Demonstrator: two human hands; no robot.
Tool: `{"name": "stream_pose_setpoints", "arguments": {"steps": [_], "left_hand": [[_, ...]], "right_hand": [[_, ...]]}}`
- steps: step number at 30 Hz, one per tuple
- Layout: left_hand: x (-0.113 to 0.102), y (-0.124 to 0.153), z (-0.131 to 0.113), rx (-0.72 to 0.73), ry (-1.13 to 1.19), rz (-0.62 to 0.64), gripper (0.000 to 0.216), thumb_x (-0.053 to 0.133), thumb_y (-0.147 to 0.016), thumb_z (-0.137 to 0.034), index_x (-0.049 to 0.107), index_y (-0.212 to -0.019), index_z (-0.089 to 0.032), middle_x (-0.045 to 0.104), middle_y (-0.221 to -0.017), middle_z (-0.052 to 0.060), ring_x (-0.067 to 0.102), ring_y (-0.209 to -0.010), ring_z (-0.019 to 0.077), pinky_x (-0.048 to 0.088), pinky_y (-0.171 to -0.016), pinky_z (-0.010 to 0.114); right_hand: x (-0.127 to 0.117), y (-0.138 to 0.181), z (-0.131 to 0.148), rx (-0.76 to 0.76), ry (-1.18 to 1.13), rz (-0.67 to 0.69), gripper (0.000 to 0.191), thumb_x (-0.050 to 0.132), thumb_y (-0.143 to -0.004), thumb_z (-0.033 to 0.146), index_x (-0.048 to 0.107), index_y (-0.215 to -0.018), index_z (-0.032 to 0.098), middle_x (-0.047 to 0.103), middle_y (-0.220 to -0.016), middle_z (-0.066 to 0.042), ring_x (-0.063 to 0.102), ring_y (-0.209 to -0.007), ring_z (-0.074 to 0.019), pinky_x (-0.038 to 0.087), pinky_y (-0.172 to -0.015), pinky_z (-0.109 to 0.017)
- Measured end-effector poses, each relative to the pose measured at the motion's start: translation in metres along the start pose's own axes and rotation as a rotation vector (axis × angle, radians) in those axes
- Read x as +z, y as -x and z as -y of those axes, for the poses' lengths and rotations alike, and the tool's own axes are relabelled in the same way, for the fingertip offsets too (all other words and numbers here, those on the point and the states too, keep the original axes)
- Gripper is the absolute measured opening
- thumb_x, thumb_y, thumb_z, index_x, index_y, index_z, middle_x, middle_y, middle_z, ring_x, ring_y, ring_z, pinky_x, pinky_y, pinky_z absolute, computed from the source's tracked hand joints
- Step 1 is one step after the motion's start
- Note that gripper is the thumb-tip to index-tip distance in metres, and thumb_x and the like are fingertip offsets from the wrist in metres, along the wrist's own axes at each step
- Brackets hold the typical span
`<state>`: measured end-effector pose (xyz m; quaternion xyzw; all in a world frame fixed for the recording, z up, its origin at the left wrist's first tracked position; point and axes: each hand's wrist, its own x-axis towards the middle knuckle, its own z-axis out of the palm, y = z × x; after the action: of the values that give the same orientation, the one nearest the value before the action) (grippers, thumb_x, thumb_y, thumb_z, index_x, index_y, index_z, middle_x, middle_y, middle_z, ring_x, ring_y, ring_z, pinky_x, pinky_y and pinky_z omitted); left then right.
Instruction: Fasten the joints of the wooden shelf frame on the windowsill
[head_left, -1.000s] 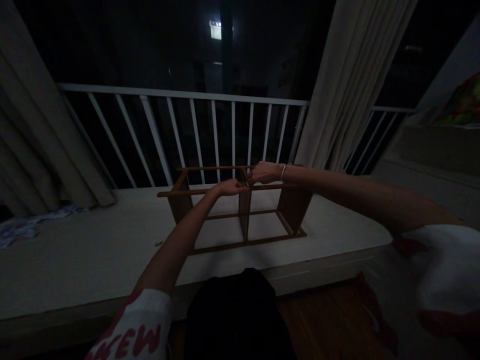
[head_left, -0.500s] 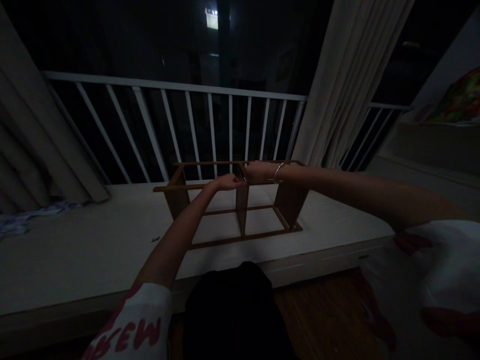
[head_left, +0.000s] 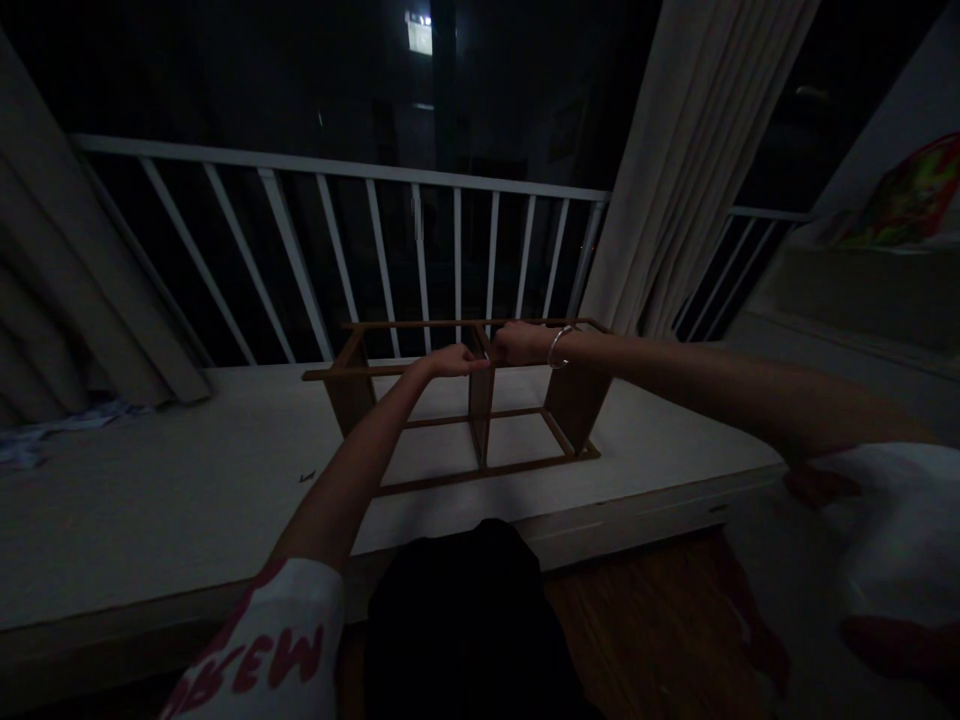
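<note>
A brown wooden shelf rack [head_left: 480, 410] lies on its side on a white ledge [head_left: 225, 470], its middle board upright between the two end boards. My left hand [head_left: 456, 360] is closed on the near upper rail where it meets the middle board, thumb and fingers pressed together. My right hand [head_left: 519, 342], with a silver bangle [head_left: 556, 346] at the wrist, curls just right of the same joint. A small bright glint shows between the hands. Whatever the right fingers hold is hidden and too dark to name.
Small dark bits [head_left: 307, 477] lie on the ledge left of the rack. Behind it runs a white railing [head_left: 360, 170] before a dark window, with curtains [head_left: 675, 200] at both sides. A colourful bag [head_left: 911, 195] rests at the far right.
The view has shifted slightly. Both hands stay at the middle joint of the rack, with only slight finger movement, and the rack lies as before.
</note>
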<state>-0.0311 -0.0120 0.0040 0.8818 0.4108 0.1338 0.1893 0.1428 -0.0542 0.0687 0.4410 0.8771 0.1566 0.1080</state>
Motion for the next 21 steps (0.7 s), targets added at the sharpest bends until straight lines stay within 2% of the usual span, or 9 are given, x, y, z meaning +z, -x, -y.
{"name": "stream_pose_setpoints", "arguments": {"steps": [7,21], "left_hand": [[-0.0001,-0.0005,0.0,-0.009,0.03,-0.005,0.049,0.045,-0.065,-0.061,0.048,-0.051,-0.014,0.042,-0.047,0.0,0.037,-0.046,0.0095,0.022,-0.047,0.024],[0.003,-0.0022,0.0027,0.009,0.049,-0.004,0.048,0.046,-0.064,-0.06,0.043,-0.049,-0.015,0.036,-0.047,-0.001,0.029,-0.045,0.0079,0.017,-0.046,0.024]], "right_hand": [[0.0058,-0.0077,-0.0012,-0.012,-0.005,-0.007,0.033,0.046,-0.075,0.038,0.064,-0.091,0.015,0.064,-0.091,-0.01,0.06,-0.08,-0.018,0.041,-0.065,-0.023],[0.0032,-0.0002,0.0079,-0.023,0.065,-0.016,0.031,0.046,-0.076,0.035,0.065,-0.086,0.013,0.062,-0.094,-0.014,0.06,-0.083,-0.0232,0.043,-0.064,-0.027]]}}
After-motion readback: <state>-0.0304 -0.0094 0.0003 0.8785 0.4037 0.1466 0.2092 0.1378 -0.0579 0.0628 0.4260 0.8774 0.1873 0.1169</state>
